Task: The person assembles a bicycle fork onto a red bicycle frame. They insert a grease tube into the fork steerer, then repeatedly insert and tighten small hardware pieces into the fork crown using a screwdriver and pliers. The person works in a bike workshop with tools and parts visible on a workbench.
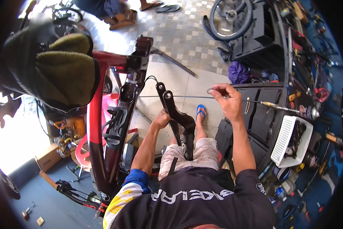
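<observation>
Over the pale patterned shorts [207, 154], a black, forked metal bicycle part [183, 119] is clasped by the left hand [162, 119]. Well apart from that, a small thin ring [209, 91] is pinched between the thumb and fingers of the right hand [228, 100]. At the left, a dark-red metal bicycle frame [96, 118] is seen, and farthest off, a black-tyred bicycle wheel [231, 37].

White glare washes out the left side and some tiled floor [190, 49], while edges bend into black
</observation>
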Motion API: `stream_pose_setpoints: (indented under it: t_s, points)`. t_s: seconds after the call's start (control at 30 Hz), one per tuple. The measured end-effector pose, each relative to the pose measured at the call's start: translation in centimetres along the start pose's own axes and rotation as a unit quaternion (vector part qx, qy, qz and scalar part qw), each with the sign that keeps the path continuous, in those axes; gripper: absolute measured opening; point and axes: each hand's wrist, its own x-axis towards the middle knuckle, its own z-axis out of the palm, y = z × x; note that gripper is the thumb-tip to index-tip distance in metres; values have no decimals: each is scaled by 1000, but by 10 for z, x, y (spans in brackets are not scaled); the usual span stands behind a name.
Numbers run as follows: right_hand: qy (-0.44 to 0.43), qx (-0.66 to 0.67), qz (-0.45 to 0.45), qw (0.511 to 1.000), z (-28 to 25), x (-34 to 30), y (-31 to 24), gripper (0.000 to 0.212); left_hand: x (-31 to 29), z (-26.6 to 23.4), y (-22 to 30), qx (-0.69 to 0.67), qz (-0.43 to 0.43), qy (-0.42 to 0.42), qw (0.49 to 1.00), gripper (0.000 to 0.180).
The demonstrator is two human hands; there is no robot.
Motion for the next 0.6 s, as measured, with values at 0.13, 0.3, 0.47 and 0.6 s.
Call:
stream_pose_setpoints:
  t_s: [0.13, 0.3, 0.47, 0.6]
  points:
    - [-52, 3, -9, 999, 47, 25, 29, 17, 4, 3, -11, -12, 29, -27, 999, 24]
    - [-132, -16, -68, 989, 93, 45, 39, 14, 9, 2, -14, -19, 44, -58, 997, 32]
    - [-160, 4, -74, 984, 123, 59, 51, 13, 14, 4, -5, -9, 48, -56, 997, 32]
    - [-172, -8, -75, 982, 135, 64, 55, 12, 9, 9, 5, 38, 53, -17, 998, 28]
